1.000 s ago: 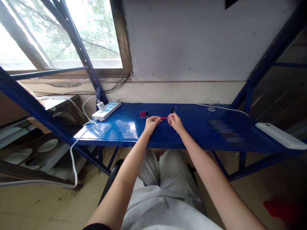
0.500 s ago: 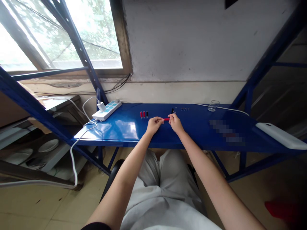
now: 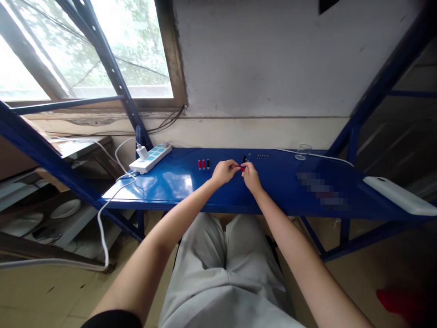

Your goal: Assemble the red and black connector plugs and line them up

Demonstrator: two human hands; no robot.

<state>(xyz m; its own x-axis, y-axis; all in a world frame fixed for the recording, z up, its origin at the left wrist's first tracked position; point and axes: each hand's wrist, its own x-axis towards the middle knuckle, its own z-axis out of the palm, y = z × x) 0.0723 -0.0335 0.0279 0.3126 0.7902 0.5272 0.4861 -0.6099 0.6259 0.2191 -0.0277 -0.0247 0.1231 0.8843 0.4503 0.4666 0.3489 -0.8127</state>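
My left hand (image 3: 226, 171) is closed in a pinch at the left end of a small red tube (image 3: 242, 169), above the blue table. From the other side my right hand (image 3: 251, 176) grips the same tube, and the fingers cover most of it. Just behind my right hand lies a small black piece (image 3: 244, 158), with a clear little part (image 3: 249, 155) beside it. Several tiny metal pieces (image 3: 262, 156) are lined up farther right. To the left stand two red tubes (image 3: 201, 164) and a black tube (image 3: 208, 163) with pale ends, in a row.
On the blue table (image 3: 177, 196) a white power strip (image 3: 150, 159) with a plug and cable sits at the left. A clear glass cup (image 3: 303, 152) stands at the back right, and a white flat object (image 3: 399, 195) lies at the right end. Blue frame posts flank the table.
My hands have come closer together, the left moving right toward the right hand. Less of the red tube shows between the fingers now.
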